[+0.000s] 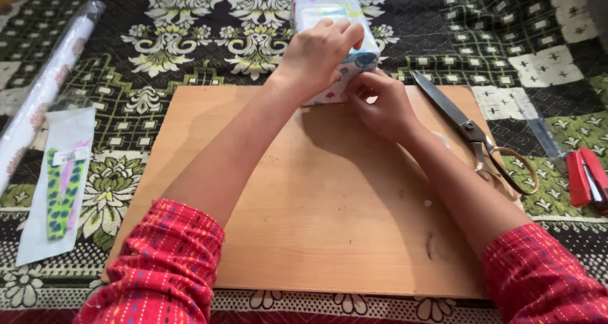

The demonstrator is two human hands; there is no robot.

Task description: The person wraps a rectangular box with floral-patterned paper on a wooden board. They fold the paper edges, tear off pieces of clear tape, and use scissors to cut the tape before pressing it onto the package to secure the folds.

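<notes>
A box wrapped in pale patterned paper (329,7) stands at the far edge of a wooden board (316,222). My left hand (316,55) lies over the near end of the box, fingers pressing the paper down. My right hand (383,105) pinches the paper fold at the box's lower near corner. Both forearms reach across the board, in red patterned sleeves.
Large scissors (472,134) lie on the board's right edge, handles toward me. A red stapler (588,175) sits at far right. A roll of wrapping paper (47,83) and a flat packet with a green patterned strip (60,191) lie left on the patterned bedspread (190,39).
</notes>
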